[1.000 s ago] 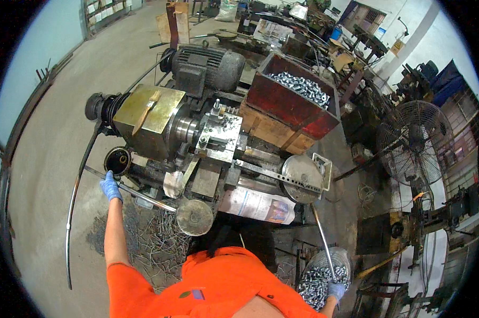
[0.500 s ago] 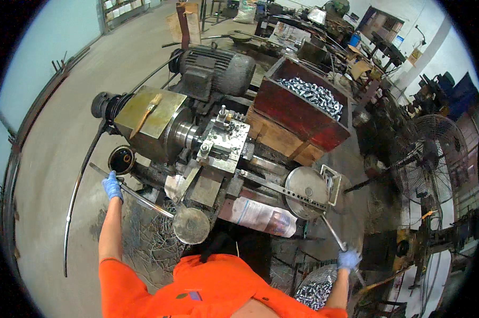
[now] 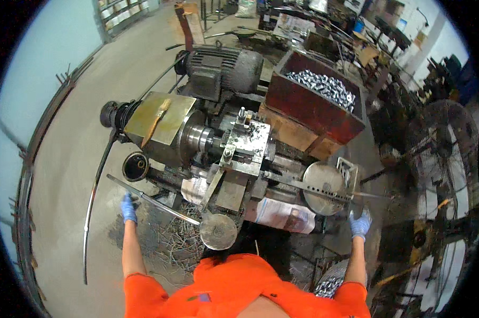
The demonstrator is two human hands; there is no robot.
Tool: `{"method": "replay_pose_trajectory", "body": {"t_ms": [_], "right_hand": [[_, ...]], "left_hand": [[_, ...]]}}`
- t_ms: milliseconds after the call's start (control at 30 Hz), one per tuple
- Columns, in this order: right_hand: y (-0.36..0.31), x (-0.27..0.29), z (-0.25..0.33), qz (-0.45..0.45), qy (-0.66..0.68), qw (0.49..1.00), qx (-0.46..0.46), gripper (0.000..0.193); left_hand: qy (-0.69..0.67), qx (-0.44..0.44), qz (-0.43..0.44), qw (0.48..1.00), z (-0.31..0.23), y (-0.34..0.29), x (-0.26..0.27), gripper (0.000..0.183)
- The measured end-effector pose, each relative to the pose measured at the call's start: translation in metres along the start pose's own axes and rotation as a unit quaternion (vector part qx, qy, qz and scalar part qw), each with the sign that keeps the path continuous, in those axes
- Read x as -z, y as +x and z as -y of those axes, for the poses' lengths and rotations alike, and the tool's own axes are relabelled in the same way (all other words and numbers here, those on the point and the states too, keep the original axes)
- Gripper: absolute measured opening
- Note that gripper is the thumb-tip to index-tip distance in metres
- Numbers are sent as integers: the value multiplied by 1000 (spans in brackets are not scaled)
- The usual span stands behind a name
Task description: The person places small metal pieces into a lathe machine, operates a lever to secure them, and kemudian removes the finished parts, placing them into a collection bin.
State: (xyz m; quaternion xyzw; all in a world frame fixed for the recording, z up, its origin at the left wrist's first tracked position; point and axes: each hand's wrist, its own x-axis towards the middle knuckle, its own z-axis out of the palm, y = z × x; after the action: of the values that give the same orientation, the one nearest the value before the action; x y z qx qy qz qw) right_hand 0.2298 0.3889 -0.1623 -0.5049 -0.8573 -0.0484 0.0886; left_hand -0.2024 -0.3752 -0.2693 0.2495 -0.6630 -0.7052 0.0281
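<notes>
I stand at an old lathe-like machine [image 3: 234, 153] with a brass-coloured cover [image 3: 154, 114]. My left hand [image 3: 128, 208], in a blue glove, is closed on a long metal lever [image 3: 154, 200]. That lever slants down to a round disc [image 3: 218, 231] in front of me. My right hand [image 3: 360, 222], also gloved, is raised beside a larger round plate [image 3: 324, 188] on the machine's right end. It grips the lower end of a thin metal rod [image 3: 352, 204] there. My orange sleeves fill the lower edge.
A red bin [image 3: 313, 114] of shiny metal parts [image 3: 324, 85] sits behind the machine, next to a grey motor [image 3: 223, 69]. Metal shavings [image 3: 181, 244] cover the floor below. A pail of parts [image 3: 332, 278] stands by my right arm. A floor fan [image 3: 441, 148] is at right.
My right hand has risen from the pail of parts to the round plate, bringing the thin rod with it. My left hand has stayed on the long lever.
</notes>
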Motion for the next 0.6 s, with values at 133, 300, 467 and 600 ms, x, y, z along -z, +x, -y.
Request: {"method": "replay_pose_trajectory", "body": {"t_ms": [133, 300, 467, 600], "right_hand": [[-73, -1, -18, 76, 22, 994, -68, 55], [-114, 6, -19, 67, 118, 989, -63, 45], [-127, 5, -14, 64, 185, 978, -77, 36], [-103, 49, 0, 1, 171, 984, -41, 35]], "left_hand": [[621, -269, 151, 721, 27, -6, -42, 36], [669, -371, 260, 590, -1, -36, -92, 45], [618, -307, 41, 723, 113, -30, -85, 48], [604, -278, 237, 709, 51, -33, -80, 46]]}}
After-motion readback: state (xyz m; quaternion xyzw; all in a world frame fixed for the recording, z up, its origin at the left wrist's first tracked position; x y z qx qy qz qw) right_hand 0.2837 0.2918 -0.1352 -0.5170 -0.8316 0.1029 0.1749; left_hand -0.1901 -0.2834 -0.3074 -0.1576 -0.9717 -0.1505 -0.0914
